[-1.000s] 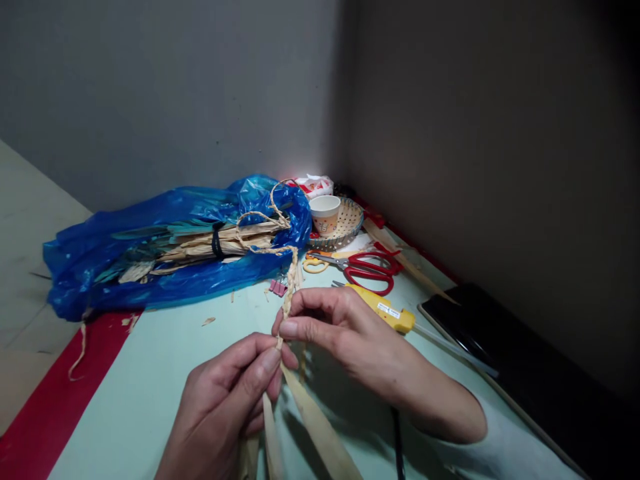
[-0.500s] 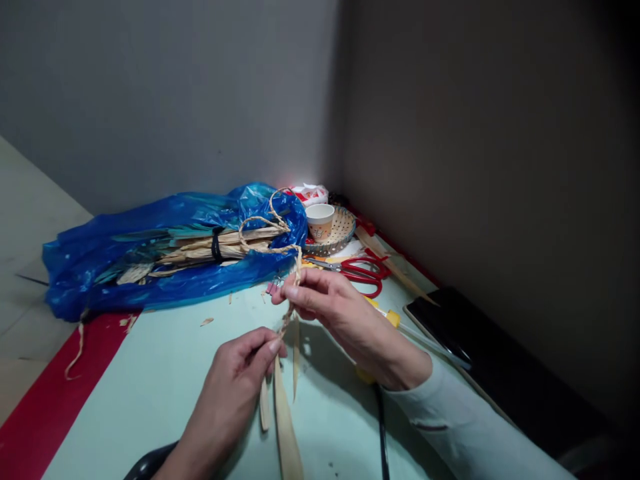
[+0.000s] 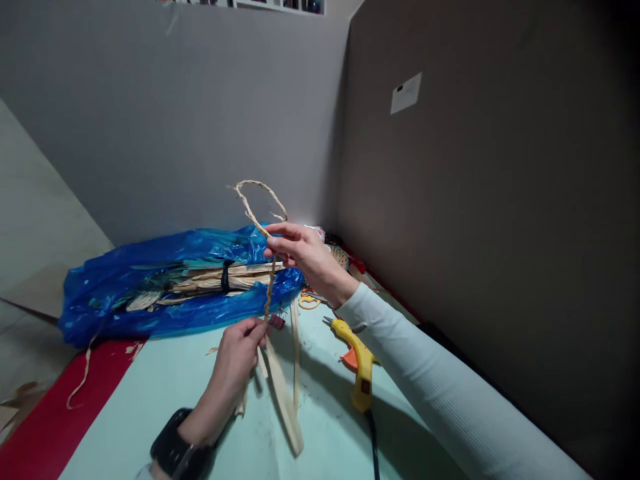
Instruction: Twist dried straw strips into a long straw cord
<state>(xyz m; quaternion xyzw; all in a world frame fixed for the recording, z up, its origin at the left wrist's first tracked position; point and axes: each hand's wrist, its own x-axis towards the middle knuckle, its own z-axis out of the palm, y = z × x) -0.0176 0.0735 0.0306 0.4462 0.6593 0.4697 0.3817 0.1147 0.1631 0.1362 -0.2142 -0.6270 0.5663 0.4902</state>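
Note:
A braided cord (image 3: pixel 270 291) of pale dried plant strips runs taut between my hands. My right hand (image 3: pixel 300 251) is raised and pinches it higher up, and the cord's far end arcs in a loose loop above those fingers. Lower down, my left hand (image 3: pixel 240 350) is closed on the braid where it meets the unbraided strips. A broad flat strip (image 3: pixel 283 400) hangs below the left fingers toward the table, with narrower strips beside it. What the left fingertips press on is partly hidden.
A blue plastic bag (image 3: pixel 115 287) holding a tied bundle of dried strips (image 3: pixel 200 283) lies along the back wall. A yellow glue gun (image 3: pixel 363 377) with a black cord lies at right. Orange-handled scissors (image 3: pixel 309 301) and a woven basket (image 3: pixel 340 256) are partly behind my right hand.
My right hand has moved up along the braid, lifting its looped end off the bag. My left hand stays closed low on it. The view has tilted upward.

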